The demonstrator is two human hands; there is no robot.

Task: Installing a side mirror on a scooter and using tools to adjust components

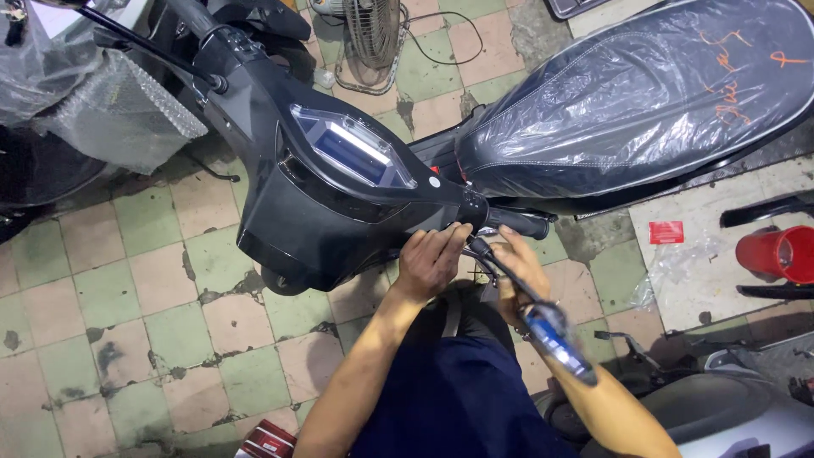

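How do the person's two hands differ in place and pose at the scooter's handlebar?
The left hand lies knuckles up against the underside of the black handlebar cowl, while the right hand sits further out, below the handlebar grip. A brake lever crosses in front of the right hand; nothing covers the left hand. Both are bare and close together under the same bar end; whether either one grips a part cannot be told.

Motorbike repair workshop: plastic-wrapped scooter seat (644, 93) at two o'clock, worn stained checkered floor tiles (127, 314) at eight, standing fan (369, 38) at twelve, red bucket (780, 253) at three.
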